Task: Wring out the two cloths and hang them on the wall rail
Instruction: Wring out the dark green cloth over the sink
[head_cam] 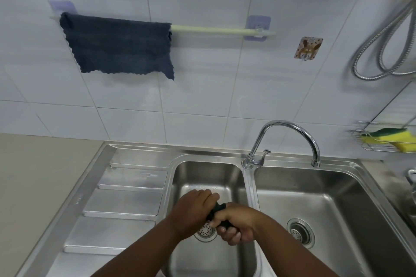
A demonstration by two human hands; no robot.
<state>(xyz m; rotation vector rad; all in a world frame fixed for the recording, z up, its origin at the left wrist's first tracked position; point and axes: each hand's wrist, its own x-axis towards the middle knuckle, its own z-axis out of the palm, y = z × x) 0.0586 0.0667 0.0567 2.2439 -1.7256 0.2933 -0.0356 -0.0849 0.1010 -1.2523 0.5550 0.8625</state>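
Hands, pair: wringing dark cloth over left sink basin.
Left hand and right hand both fisted tight round the twisted dark cloth, its long axis running left-right between them. Wall rail straight above; blue cloth fills its left half, right half free, likely nearer the right hand.

A: Views on file?

B: One. Head-worn, wide-angle, standing at the counter, facing the tiled wall and tilted down.

A: Coverage?

B: Top of frame: wall rail, well off. Middle: tap. Bottom, closest to the lens: double sink, with both forearms entering from the lower edge.

A: Distortion?

B: Straight tile lines bow toward the edges; the right margin is blurred.

A: Overlap with another view?

B: None; single camera only.
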